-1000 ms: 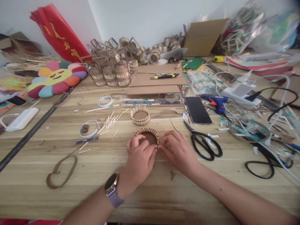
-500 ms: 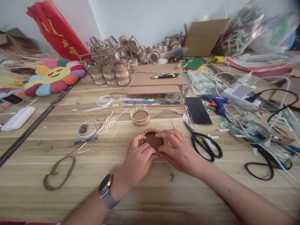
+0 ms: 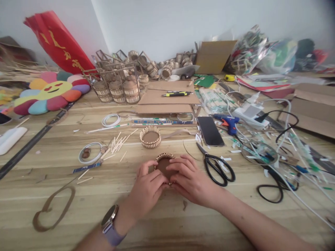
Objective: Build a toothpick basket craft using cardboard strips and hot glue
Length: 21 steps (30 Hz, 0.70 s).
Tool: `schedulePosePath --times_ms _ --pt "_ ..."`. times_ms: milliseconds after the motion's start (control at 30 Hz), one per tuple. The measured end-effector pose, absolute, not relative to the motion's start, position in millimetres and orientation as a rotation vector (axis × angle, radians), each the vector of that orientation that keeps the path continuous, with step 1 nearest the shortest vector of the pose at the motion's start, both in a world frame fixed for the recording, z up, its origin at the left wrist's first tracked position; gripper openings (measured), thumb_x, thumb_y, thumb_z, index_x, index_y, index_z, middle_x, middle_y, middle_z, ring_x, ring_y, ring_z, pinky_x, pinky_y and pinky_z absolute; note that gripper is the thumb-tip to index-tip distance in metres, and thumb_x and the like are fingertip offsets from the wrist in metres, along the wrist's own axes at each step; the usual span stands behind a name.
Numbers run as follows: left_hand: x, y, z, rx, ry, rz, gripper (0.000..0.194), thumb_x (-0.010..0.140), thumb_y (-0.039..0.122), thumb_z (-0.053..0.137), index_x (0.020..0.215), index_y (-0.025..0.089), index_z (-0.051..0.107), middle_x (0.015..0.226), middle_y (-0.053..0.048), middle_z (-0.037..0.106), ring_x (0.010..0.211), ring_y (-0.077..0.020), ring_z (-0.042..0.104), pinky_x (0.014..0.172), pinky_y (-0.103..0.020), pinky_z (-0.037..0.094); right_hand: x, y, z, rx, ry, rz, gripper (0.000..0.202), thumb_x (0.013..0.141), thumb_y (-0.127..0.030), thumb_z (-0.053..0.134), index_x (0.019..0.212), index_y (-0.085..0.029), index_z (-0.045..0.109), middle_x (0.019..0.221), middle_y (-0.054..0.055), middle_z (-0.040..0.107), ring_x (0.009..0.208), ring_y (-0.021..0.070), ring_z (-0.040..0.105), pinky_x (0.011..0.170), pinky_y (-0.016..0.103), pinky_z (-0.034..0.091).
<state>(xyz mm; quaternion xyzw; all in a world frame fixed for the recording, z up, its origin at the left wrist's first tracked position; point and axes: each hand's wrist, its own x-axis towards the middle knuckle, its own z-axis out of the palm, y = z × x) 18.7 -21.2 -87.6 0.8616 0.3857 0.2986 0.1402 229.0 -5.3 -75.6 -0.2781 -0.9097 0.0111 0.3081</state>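
- The surface is pale, streaked wood; a long dark strip slants across its left side.
- A low round brown tray walled with short pale sticks stands near the middle.
- Just nearer, between the left hand and right hand, is a second brown stick-walled tray — how its base sits is hidden.
- Loose pale wooden sticks lie scattered to the left, beside a round white coil ringing some small brown lumps.
- Nearer still, a flat brown strip curls in a loop.
- To the right: black-handled scissors, a black rectangular phone and — beyond its right edge — a blue glue gun with an orange trigger.
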Motion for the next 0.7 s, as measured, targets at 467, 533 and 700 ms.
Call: schedulePosePath --times_ms 467,533,700 --pt "13.5 -15.8 -85.4 2.501 1.143 1.111 0.031 0.096 0.038 0.054 0.12 0.019 0.061 0.12 -0.01 0.066 0.112 -0.0245 0.052 0.095 -0.04 0.047 234.5 2.8 -69.8 -0.723 -2.365 0.021 0.008 0.087 -0.014 0.055 0.089 -0.019 0.059 0.105 0.007 0.067 0.113 0.0201 0.057 0.104 0.04 0.04" --pt "12.5 -15.1 -84.2 2.471 1.198 1.166 0.025 0.098 0.031 0.051 0.117 0.019 0.062 0.117 -0.011 0.067 0.11 -0.0235 0.055 0.094 -0.04 0.048 238.2 6.8 -72.2 -0.789 -2.342 -0.058 0.008 0.087 -0.013 0.055 0.087 -0.02 0.059 0.105 0.007 0.068 0.113 0.0207 0.058 0.104 0.041 0.04" --pt "14.2 -16.4 -83.8 2.383 1.286 1.181 0.018 0.097 0.021 0.05 0.107 0.02 0.065 0.11 -0.009 0.068 0.104 -0.0223 0.058 0.091 -0.039 0.05 245.3 16.5 -81.0 -1.105 -2.22 -0.304 0.021 0.092 -0.026 0.058 0.112 -0.019 0.062 0.123 0.014 0.066 0.123 0.0283 0.053 0.107 0.051 0.032"
